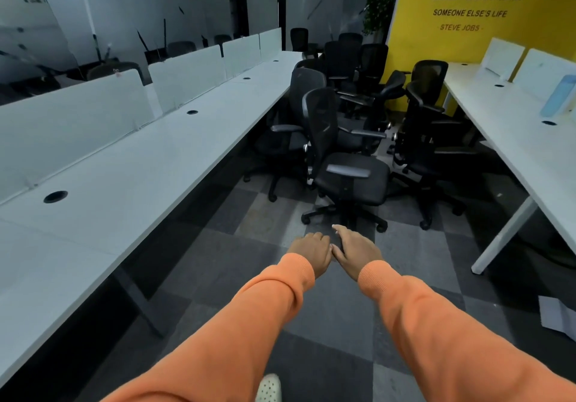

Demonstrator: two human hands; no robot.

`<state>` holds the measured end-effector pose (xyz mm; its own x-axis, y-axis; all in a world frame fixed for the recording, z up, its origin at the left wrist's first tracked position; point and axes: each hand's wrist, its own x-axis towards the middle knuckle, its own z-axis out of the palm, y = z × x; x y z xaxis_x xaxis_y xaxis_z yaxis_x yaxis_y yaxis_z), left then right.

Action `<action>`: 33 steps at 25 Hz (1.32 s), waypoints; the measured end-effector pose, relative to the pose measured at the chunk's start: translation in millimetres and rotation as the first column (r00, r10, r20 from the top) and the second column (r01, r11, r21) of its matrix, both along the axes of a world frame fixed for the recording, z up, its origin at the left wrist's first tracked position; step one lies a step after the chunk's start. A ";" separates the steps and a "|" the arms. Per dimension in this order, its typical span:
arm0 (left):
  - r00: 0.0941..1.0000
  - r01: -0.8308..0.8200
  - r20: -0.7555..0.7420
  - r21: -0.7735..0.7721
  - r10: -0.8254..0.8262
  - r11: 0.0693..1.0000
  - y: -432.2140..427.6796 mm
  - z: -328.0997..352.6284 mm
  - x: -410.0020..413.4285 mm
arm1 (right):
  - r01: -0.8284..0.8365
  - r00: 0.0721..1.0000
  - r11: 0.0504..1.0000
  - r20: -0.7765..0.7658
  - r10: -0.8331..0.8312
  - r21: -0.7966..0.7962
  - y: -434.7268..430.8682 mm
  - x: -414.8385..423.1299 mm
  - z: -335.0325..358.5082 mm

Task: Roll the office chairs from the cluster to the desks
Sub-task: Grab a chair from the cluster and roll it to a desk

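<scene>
Open-plan office. Long white worktop (131, 164) with frosted divider panels (187, 80) and cable grommet holes (55, 197). Second white worktop (511, 127) at right. Black mesh office chairs (349, 152) clustered in aisle. Glass partition walls (93, 11). Yellow wall (467, 43) with motivational quote. Grey checkered carpet tiles (280, 220).

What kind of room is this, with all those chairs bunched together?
Most likely an open-plan office. Long white desks with frosted divider panels run down both sides, black swivel office chairs crowd the aisle, and a yellow wall carries a motivational quote.
</scene>
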<state>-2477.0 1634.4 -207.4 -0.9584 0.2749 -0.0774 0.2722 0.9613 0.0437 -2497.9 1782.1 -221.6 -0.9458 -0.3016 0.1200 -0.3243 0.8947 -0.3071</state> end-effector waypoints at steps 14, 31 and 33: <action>0.998 0.024 0.055 0.048 -0.027 0.999 -110.6 -4.8 -251.2 | 0.048 0.995 0.998 0.086 -0.050 0.031 -91.5 -238.4 1.5; 0.993 0.010 0.121 -0.049 -0.004 0.999 -114.7 1.8 -551.4 | -0.035 0.984 0.999 0.174 0.033 0.006 -97.2 -548.0 9.4; 0.992 -0.011 0.126 -0.017 0.013 1.000 -115.6 2.4 -585.0 | -0.051 0.982 0.999 0.185 0.049 0.004 -96.6 -582.4 9.8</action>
<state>-3062.0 1518.8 -205.0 -0.9440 0.2609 -0.2020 0.2537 0.9653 0.0614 -3080.3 1685.5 -211.8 -0.9352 -0.3494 -0.0582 -0.3072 0.8818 -0.3578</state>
